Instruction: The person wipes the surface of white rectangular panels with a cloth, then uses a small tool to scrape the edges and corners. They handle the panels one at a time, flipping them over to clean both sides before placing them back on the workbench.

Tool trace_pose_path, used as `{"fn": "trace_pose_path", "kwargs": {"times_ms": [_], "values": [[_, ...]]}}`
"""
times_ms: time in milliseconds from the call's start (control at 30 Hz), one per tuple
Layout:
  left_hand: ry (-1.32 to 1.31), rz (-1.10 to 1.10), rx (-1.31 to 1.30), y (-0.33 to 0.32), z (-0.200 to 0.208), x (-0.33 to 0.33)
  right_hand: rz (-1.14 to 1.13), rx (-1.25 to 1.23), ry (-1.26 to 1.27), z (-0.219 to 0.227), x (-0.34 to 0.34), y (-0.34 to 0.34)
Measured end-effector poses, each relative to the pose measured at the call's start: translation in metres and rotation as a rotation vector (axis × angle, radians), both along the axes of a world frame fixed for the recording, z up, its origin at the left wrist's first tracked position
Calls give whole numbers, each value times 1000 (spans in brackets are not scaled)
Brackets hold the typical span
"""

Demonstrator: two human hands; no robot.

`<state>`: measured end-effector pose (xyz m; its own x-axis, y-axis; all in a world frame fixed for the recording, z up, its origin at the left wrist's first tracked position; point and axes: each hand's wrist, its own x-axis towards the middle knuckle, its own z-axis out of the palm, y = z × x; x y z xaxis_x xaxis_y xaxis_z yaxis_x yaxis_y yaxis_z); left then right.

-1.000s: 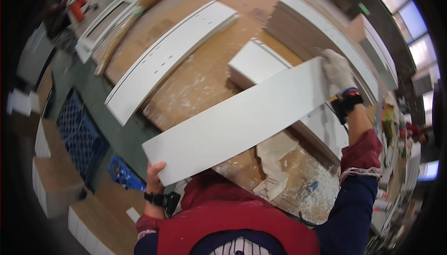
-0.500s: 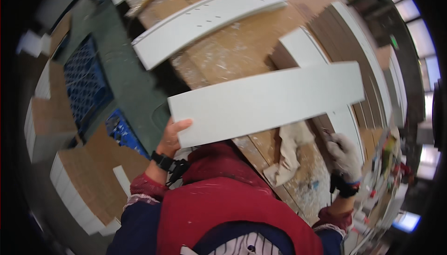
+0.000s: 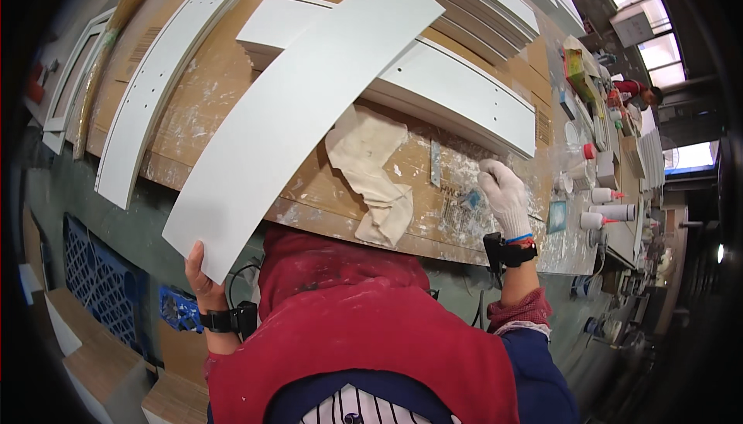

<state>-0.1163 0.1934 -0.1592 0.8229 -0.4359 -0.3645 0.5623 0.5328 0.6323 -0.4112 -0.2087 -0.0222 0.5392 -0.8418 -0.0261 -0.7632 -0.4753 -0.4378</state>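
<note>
My bare left hand grips the near end of a long white board, thumb on its top face and fingers beneath. The board slants away to the upper right, its far part over a stack of white boards on the workbench. My right hand, in a white knitted glove, is above the bench to the right of the held board. Its fingers are curled in; whatever they may hold is hidden. Left of that hand lie a cream cloth, a narrow metal strip and a small blue scrap.
Cardboard with white smears covers the workbench. Another drilled white board and a brush lie left. Squeeze bottles with red tips stand right. A blue plastic pallet lies at lower left. A person is far right.
The held board has swung from nearly crosswise to a steep slant, its far end moving away. My view has turned toward the bench. My right hand has moved off the stack's edge.
</note>
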Motion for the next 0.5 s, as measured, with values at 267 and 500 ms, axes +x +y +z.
{"fn": "trace_pose_path", "kwargs": {"times_ms": [267, 500], "values": [[43, 32, 24, -3, 15, 0, -373, 98, 173, -32, -31, 11], [-93, -137, -47, 0, 22, 1, -343, 415, 42, -29, -7, 5]]}}
